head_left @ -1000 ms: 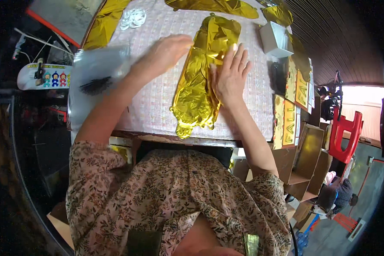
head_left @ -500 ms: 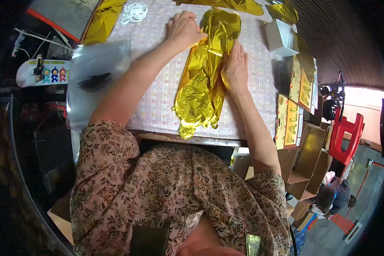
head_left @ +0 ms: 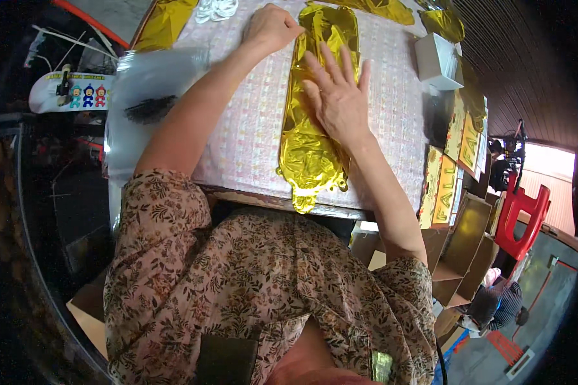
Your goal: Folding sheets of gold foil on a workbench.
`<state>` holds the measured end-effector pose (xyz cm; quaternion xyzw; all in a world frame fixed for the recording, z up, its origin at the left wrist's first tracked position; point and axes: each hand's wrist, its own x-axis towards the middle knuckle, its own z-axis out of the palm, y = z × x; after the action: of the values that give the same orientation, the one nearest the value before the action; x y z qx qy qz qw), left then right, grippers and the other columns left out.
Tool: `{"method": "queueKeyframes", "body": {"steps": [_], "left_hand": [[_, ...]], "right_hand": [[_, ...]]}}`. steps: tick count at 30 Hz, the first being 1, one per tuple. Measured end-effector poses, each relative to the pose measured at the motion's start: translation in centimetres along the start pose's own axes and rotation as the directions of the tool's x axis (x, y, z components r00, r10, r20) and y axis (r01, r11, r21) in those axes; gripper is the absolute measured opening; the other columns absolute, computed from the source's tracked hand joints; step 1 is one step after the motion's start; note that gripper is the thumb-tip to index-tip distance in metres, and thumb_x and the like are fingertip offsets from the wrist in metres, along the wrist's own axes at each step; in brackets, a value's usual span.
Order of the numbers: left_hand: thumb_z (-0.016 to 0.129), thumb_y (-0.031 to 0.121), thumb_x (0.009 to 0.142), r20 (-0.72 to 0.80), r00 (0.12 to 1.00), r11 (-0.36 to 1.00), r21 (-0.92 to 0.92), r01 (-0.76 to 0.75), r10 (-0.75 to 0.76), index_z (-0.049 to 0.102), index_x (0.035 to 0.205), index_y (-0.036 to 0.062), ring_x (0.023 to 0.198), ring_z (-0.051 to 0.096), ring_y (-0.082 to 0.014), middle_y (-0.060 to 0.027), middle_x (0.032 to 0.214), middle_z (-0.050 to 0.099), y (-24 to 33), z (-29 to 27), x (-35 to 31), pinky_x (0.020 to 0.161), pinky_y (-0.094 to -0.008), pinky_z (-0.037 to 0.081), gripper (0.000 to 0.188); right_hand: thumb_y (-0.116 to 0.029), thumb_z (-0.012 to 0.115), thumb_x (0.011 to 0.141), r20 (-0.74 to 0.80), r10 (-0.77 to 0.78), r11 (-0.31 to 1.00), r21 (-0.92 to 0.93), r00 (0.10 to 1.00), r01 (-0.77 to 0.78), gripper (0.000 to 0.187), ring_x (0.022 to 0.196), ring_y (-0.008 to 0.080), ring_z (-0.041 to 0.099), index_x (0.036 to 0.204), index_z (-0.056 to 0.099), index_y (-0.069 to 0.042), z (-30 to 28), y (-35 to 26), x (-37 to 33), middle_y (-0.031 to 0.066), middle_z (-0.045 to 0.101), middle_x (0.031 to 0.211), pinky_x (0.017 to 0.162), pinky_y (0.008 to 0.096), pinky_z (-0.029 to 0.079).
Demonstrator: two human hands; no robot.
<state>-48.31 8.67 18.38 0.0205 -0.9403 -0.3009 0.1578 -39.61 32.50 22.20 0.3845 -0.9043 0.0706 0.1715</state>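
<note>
A long, folded gold foil balloon (head_left: 311, 154) lies lengthwise on the cloth-covered table, its scalloped near end reaching the front edge. My right hand (head_left: 341, 106) is open over the balloon's middle, fingers spread and palm down. Beside the balloon's far left edge, my left hand (head_left: 271, 29) is closed, with the fingers curled under and the thumb close to the foil. Anything inside that hand is hidden.
Clear plastic bags (head_left: 154, 102) lie at the table's left side, near white rings (head_left: 216, 9). More gold foil (head_left: 167, 24) rests at the far corners. A white box (head_left: 438, 61) stands at right, above printed cartons (head_left: 438, 186). Beyond are a red stool (head_left: 523, 215) and another person (head_left: 507, 305).
The balloon now lies straighter and narrower. My right hand has moved from its right edge onto its middle, fingers spreading. My left hand has shifted slightly farther away and curled.
</note>
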Motion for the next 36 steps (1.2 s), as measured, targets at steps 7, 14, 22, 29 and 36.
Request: {"method": "queueKeyframes", "body": {"steps": [7,14,22,29,36], "left_hand": [[0.085,0.042,0.078,-0.017,1.0,1.0,0.002,0.026,-0.025,0.079,0.083,0.0108,0.104,0.067,-0.0305,-0.0138,0.11,0.07,0.7,0.3,0.1,0.091,-0.0396,0.053,0.032],[0.083,0.038,0.081,-0.077,0.995,0.998,0.019,-0.058,0.059,0.079,0.087,0.0089,0.1,0.068,-0.0304,-0.0129,0.103,0.07,0.0,0.2,-0.3,0.088,-0.0396,0.054,0.03],[0.071,0.013,0.093,-0.117,0.88,0.852,-0.219,-0.475,0.46,0.068,0.109,0.0024,0.101,0.069,-0.0347,-0.0144,0.11,0.069,2.8,-0.9,-5.4,0.088,-0.0401,0.056,0.02],[0.071,0.009,0.092,-0.022,0.87,0.862,-0.126,-0.491,0.492,0.063,0.114,0.0008,0.106,0.067,-0.0368,-0.0147,0.118,0.066,3.3,-1.2,-6.6,0.091,-0.0419,0.055,0.025],[0.07,0.019,0.094,-0.034,0.85,0.847,-0.069,-0.526,0.525,0.069,0.115,0.0067,0.105,0.065,-0.0324,-0.0082,0.115,0.065,3.9,-1.2,-6.5,0.09,-0.0442,0.053,0.024]], "right_hand": [[-0.048,0.043,0.108,0.099,0.064,0.997,-0.045,0.993,-0.06,0.056,0.153,0.0324,0.031,0.153,0.049,-0.015,1.8,0.4,0.0,0.0021,0.047,0.159,0.124,0.0633,0.009],[-0.048,0.042,0.108,0.101,0.076,0.997,0.022,0.992,-0.078,0.059,0.154,0.0324,0.03,0.156,0.044,-0.013,2.6,0.2,-0.3,0.0028,0.041,0.163,0.124,0.0631,0.01],[-0.048,0.042,0.108,0.092,0.106,0.992,0.059,0.99,-0.112,0.059,0.152,0.034,0.033,0.157,0.042,-0.013,3.0,0.6,-0.5,0.0028,0.04,0.164,0.123,0.063,0.013],[-0.049,0.056,0.102,-0.05,0.162,0.967,0.209,0.986,-0.149,0.069,0.142,0.0376,0.044,0.149,0.045,0.001,1.5,0.7,-1.2,0.0184,0.048,0.154,0.116,0.0565,0.03],[-0.037,0.078,0.083,-0.016,0.311,0.949,0.061,0.95,-0.31,0.046,0.101,0.0375,0.065,0.101,0.06,0.001,-0.2,0.3,1.2,0.0226,0.065,0.107,0.086,0.0479,0.052]]}}
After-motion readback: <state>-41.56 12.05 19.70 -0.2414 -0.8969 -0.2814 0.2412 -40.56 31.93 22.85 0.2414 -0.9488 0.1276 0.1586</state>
